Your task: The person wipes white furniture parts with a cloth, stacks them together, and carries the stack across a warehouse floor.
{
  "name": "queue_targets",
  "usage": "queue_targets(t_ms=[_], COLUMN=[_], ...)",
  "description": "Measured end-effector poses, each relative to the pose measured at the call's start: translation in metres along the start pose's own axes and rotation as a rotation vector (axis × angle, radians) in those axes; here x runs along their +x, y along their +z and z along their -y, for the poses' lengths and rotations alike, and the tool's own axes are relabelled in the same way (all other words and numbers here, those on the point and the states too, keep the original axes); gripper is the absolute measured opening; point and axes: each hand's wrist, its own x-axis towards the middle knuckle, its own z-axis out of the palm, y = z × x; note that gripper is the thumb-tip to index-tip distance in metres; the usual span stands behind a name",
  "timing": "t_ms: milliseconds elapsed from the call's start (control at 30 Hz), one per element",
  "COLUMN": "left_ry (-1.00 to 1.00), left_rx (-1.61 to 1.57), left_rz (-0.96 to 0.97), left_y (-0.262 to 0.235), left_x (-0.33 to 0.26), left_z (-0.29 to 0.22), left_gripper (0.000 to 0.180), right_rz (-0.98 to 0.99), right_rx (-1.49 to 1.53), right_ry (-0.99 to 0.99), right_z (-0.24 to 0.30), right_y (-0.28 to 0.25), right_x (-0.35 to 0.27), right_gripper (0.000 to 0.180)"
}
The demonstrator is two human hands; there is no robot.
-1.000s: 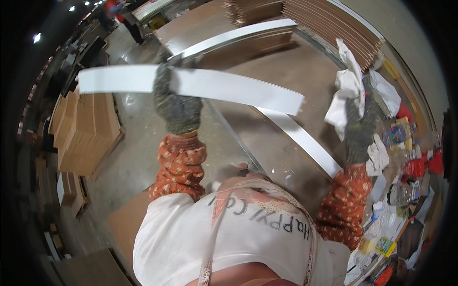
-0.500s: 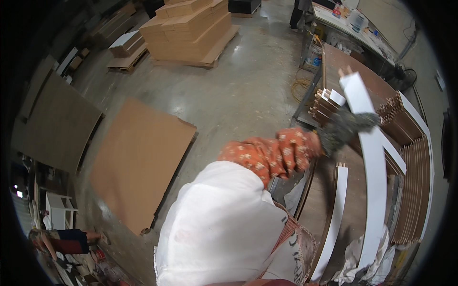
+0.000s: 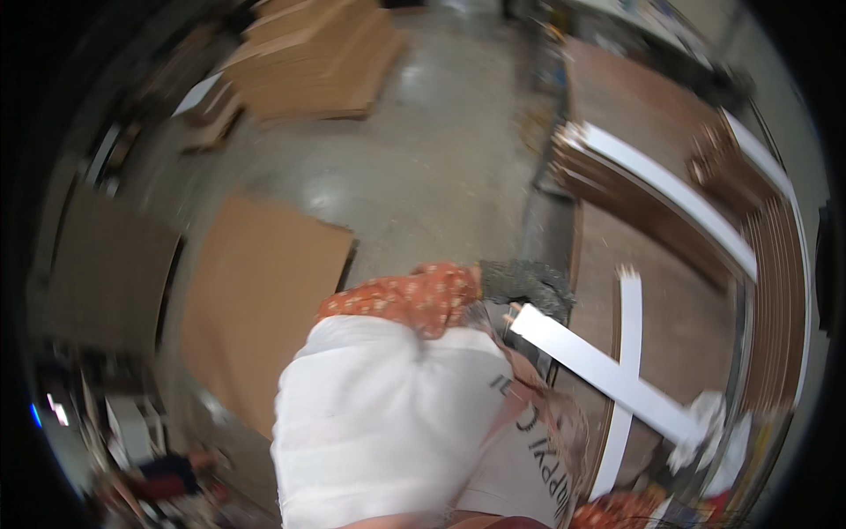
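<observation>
My left hand, in a dark grey-green glove, lies along the near end of a long white strip board and appears closed on it, though blur softens the fingers. Small wooden pegs stick out of that end. This board slants over a second white strip board, which lies on the brown worktable. Crumpled white cloth is at the slanted board's other end. Of my right arm, an orange floral sleeve shows at the lower edge; I cannot make out its hand.
A stack of strip boards with a white top one stands on the table's far part. More brown strips line the right side. On the floor are a cardboard sheet and a pallet stack. Another person is at lower left.
My left hand has drawn back toward my body with the white strip board, which has turned from nearly upright in view to a slant. My right sleeve has come into view.
</observation>
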Motion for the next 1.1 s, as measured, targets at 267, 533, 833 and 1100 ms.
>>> queue_targets(t_ms=[267, 533, 833, 1100], left_ry=[-0.590, -0.399, -0.285, -0.211], left_rx=[0.340, 0.195, 0.542, 0.830], left_rz=[0.452, 0.453, 0.380, 0.444], left_y=[0.029, 0.051, 0.057, 0.056], left_x=[0.001, -0.013, -0.016, 0.011], left_z=[-0.080, 0.030, -0.042, -0.104], left_gripper=[0.063, 0.057, 0.072, 0.074], right_rz=[-0.571, -0.374, 0.181, 0.127], right_rx=[-0.079, -0.495, -0.629, -0.858], right_ry=[0.256, -0.214, 0.215, 0.044], right_z=[-0.069, -0.037, -0.038, -0.092], right_y=[-0.080, -0.052, 0.003, -0.018], right_x=[0.032, -0.005, -0.006, 0.013], right_gripper=[0.058, 0.032, 0.020, 0.020])
